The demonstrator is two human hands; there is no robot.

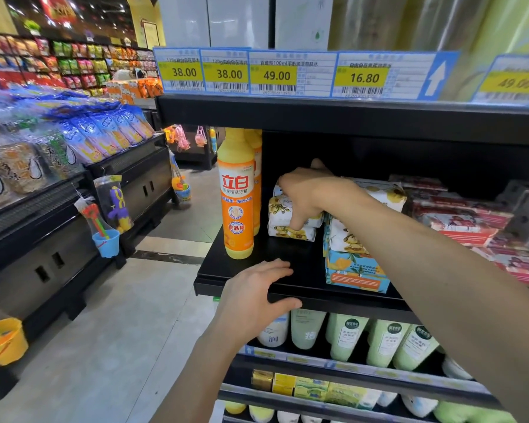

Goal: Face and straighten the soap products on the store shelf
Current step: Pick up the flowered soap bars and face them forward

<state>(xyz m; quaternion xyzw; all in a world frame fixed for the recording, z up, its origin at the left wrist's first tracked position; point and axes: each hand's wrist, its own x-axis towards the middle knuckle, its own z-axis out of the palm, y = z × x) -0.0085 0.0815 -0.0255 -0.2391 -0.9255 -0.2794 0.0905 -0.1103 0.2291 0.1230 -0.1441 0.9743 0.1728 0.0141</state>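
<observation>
On the black shelf (290, 257) lies a short stack of white soap bars with yellow flower wrappers (280, 218). My right hand (310, 195) reaches in from the right and grips the top of that stack, fingers curled down over its front. Right of it stands a taller pile of blue and yellow soap boxes (353, 270). My left hand (254, 297) rests on the shelf's front edge, fingers straight on top and the thumb under the lip. An orange dish-soap bottle (236, 196) stands upright at the shelf's left end.
Red packets (468, 221) fill the shelf's right side. Price tags (277, 75) run along the shelf above. Pale green tubes (385, 343) and small yellow boxes (306, 387) sit on lower shelves. A snack display (58, 141) with hanging toys lines the aisle on the left.
</observation>
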